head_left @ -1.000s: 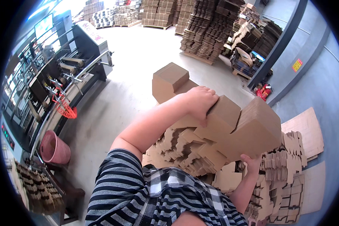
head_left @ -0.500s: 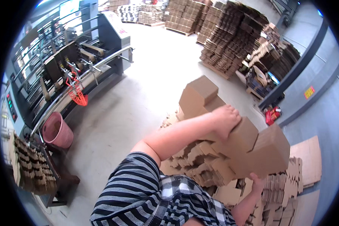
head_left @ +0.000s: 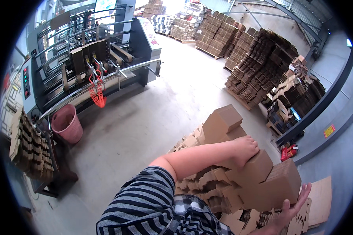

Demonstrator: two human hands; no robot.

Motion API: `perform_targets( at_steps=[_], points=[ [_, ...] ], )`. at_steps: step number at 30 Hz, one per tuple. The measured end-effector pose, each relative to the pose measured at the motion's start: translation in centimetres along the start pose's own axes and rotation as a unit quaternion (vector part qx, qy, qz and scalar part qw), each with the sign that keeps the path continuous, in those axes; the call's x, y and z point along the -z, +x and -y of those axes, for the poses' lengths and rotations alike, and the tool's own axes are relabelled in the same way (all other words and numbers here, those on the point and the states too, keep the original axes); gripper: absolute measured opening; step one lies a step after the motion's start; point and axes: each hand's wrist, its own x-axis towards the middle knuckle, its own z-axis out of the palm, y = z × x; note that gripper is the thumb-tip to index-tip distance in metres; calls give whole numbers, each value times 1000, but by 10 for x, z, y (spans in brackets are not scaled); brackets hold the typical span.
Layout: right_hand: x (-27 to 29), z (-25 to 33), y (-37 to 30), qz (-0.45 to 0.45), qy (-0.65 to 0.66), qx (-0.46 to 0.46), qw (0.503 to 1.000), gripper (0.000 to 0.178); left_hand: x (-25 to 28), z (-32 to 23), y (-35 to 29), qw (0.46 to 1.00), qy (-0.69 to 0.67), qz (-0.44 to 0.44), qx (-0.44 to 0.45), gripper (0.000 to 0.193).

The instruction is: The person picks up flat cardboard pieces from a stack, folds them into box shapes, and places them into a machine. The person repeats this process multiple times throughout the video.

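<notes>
A thick bundle of brown die-cut cardboard blanks (head_left: 253, 188) lies slanted in front of me, with stepped, notched edges. My left hand (head_left: 246, 150) reaches across and grips it in a notch at its upper edge, fingers bent over the far side. At the bundle's lower right end is my right hand (head_left: 296, 203), open with fingers stretched and thumb apart; I cannot tell whether its palm touches the cardboard. Beneath and beside the bundle are more stacked blanks (head_left: 213, 201), partly covered by it and my left arm.
A large machine (head_left: 98, 66) with rails and coiled orange hoses stands at left, a pink bin (head_left: 68, 124) beside it. Stacked blanks (head_left: 31, 147) rest on a dark stand at far left. Tall cardboard piles (head_left: 259, 66) line the back. A red object (head_left: 289, 152) sits by the grey beam.
My right hand has left the bundle's lower edge, moved to its right end and opened. My left hand keeps its grip. The whole scene has shifted in view.
</notes>
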Motion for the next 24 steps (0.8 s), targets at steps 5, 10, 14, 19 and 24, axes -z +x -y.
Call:
perform_targets(
  at_steps=[5,10,14,19,24],
  points=[
    [-1,-7,18,84,-53,-21,995,65,1,2,0,1000,-7,5,3,79],
    [-3,-25,14,54,-56,10,997,44,3,-2,0,1000,-7,4,6,79],
    [-2,-31,16,50,-51,-14,997,39,0,-1,1,1000,-7,-1,13,77],
    [-6,-40,12,11,-25,-47,999,35,4,-5,0,1000,4,4,14,78],
    [2,-39,16,27,-174,17,984,49,7,-5,0,1000,4,1,10,76]
  ],
)
